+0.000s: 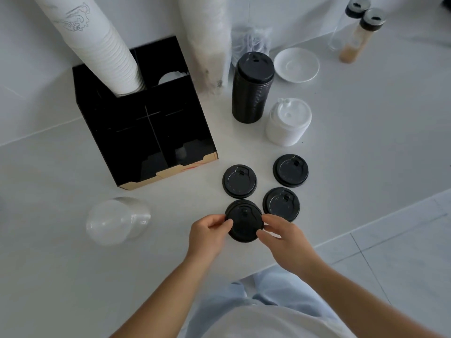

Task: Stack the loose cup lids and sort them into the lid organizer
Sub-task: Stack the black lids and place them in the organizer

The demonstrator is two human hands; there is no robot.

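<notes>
Squaring up a small pile of black lids

The left hand (210,231) and right hand (280,236) are pinching the nearest black lid pile (244,222) by its rim on the counter (366,142); judging by its offset edges, pressing evenly should seat it before reaching for the three loose lids (281,203).
</notes>
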